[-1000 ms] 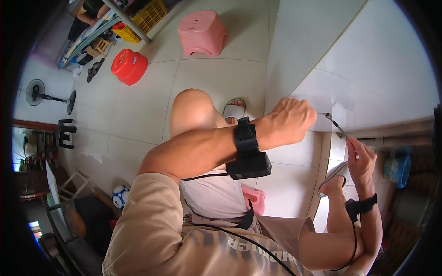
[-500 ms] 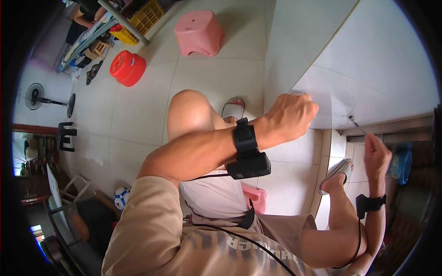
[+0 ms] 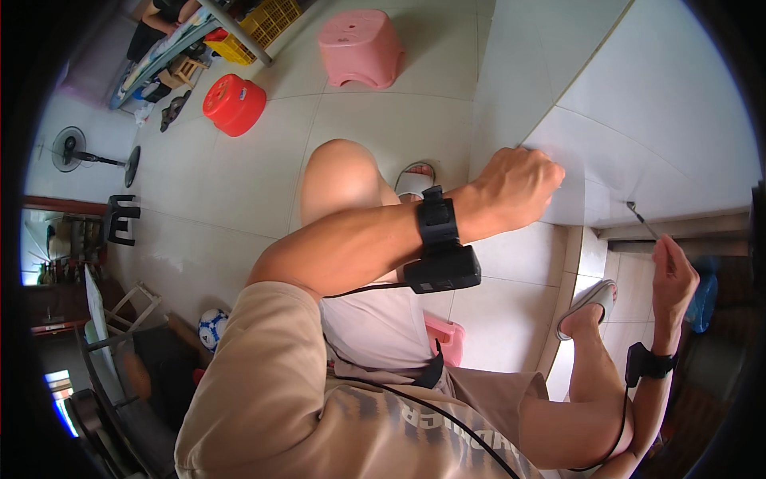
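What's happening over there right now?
A person's bare right hand holds a thin, grey, metal-looking stick with its small dark tip up by a glossy, pale tiled wall; contact can't be told. The bare left hand is curled near the same wall, its fingers hidden, so I can't tell whether it holds anything. A round red plastic stool and a pink plastic stool stand on the floor beyond.

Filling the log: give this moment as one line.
Left hand: curled, contents hidden | Right hand: gripping thin tool | Tip: by white tile, contact unclear
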Action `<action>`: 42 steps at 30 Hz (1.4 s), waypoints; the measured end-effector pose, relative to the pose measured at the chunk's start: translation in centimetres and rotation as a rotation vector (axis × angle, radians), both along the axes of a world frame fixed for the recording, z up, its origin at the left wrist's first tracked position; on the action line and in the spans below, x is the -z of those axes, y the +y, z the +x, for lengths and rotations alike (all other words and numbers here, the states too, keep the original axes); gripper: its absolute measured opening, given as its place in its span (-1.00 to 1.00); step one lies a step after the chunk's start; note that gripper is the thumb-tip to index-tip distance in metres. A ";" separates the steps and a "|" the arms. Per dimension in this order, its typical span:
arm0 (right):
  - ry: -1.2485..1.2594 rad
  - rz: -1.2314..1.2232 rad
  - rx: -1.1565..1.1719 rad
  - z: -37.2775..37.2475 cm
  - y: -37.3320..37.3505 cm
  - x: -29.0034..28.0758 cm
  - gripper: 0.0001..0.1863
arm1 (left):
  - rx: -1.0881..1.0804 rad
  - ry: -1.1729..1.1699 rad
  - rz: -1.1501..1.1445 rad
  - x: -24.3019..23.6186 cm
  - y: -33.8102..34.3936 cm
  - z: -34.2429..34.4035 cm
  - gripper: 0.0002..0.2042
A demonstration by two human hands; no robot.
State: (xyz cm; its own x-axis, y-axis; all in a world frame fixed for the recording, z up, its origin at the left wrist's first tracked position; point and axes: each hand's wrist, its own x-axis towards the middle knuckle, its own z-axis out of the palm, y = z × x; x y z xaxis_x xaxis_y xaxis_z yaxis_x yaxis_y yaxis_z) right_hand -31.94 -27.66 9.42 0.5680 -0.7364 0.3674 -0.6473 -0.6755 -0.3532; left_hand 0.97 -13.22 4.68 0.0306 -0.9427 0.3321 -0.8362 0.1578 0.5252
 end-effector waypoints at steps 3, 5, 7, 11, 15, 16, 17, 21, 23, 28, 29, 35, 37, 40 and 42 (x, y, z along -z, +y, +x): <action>0.167 -0.116 -0.085 -1.4 -0.8 1.0 -0.82 | -0.004 0.021 0.084 -0.7 -0.2 -0.2 -0.89; 0.009 -0.135 -0.024 -1.3 -0.4 0.0 -0.83 | -0.014 0.020 0.083 -0.7 -0.3 0.2 -0.89; -0.140 -0.154 0.017 -1.0 -0.1 -1.9 -0.83 | 0.010 0.033 0.089 -0.5 0.0 -0.2 -0.88; -0.060 -0.085 -0.008 0.6 0.0 -1.5 -0.88 | 0.019 0.053 0.057 -0.4 0.2 -0.3 -0.87; -0.077 -0.039 -0.057 1.8 0.4 -0.2 -0.90 | -0.007 0.074 0.093 0.4 0.0 -0.4 -0.86; -0.087 -0.043 -0.060 2.6 1.2 -1.4 -0.90 | -0.010 0.065 0.088 0.1 0.3 -0.2 -0.86; -0.128 -0.086 -0.082 3.1 1.9 -3.0 -0.90 | -0.011 0.067 0.096 -0.2 0.5 -0.3 -0.85; -0.109 -0.044 -0.122 3.1 1.6 -2.5 -0.91 | 0.022 0.038 0.153 0.6 -0.2 -0.9 -0.84; 0.041 -0.094 -0.159 2.9 1.3 -1.4 -0.90 | 0.027 0.007 0.143 1.3 -0.3 -0.8 -0.82; -0.127 -0.180 -0.236 2.1 3.1 -3.4 -0.87 | 0.053 -0.003 0.142 0.5 -0.4 -0.8 -0.77; -0.145 -0.217 -0.262 2.2 3.1 -3.6 -0.87 | 0.050 -0.006 0.170 0.4 -0.3 -0.8 -0.76; -0.082 -0.190 -0.240 1.5 2.7 -1.6 -0.85 | 0.066 -0.109 0.268 1.1 0.2 -0.1 -0.86; -0.202 -0.452 -0.296 2.2 3.7 -3.3 -0.86 | 0.074 -0.137 0.304 1.2 1.0 -0.1 -0.90; -0.158 -0.338 -0.279 2.3 3.0 -2.1 -0.84 | 0.065 -0.130 0.256 1.3 1.3 -0.1 -0.96; -0.108 -0.226 -0.250 2.1 2.6 -1.3 -0.82 | 0.058 -0.114 0.259 1.2 1.3 -0.2 -0.94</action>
State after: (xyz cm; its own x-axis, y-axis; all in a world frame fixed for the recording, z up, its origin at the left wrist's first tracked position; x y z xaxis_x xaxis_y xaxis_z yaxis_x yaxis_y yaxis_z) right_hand -29.85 -25.10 10.67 0.6694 -0.4731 0.5728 -0.4195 -0.8771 -0.2342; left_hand 0.79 -11.96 3.48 -0.0496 -0.9957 0.0787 -0.8857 0.0802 0.4572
